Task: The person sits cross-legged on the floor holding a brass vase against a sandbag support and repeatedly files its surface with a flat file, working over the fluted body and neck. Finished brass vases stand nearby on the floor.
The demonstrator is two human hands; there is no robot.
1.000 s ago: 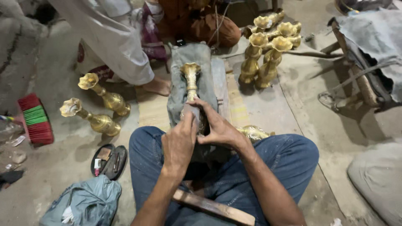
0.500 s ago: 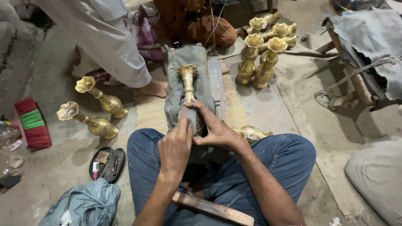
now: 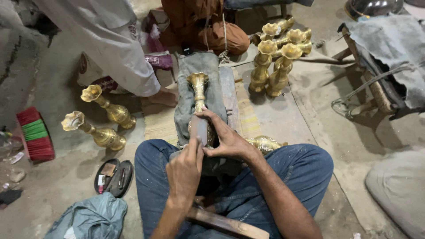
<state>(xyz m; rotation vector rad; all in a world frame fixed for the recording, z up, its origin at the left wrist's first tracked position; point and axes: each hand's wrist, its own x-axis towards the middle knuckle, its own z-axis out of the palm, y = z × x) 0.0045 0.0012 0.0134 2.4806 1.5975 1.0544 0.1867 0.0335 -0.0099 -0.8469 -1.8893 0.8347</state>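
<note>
Brass vase [image 3: 198, 90] under both hands' grip

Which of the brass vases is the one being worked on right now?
The brass vase lying on the grey cloth in front of the knees; both the left hand and right hand grip its body. The others sit untouched on the floor.

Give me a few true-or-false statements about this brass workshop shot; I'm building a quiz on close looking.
1. Both hands, left hand and right hand, are on the brass vase lying over the grey cloth. True.
2. Two brass vases lie on their sides on the floor at left. True.
3. The striped brush is blue. False: it is red with green bands.
4. The cluster of vases at top right stands upside down. False: their flared mouths point up.
</note>
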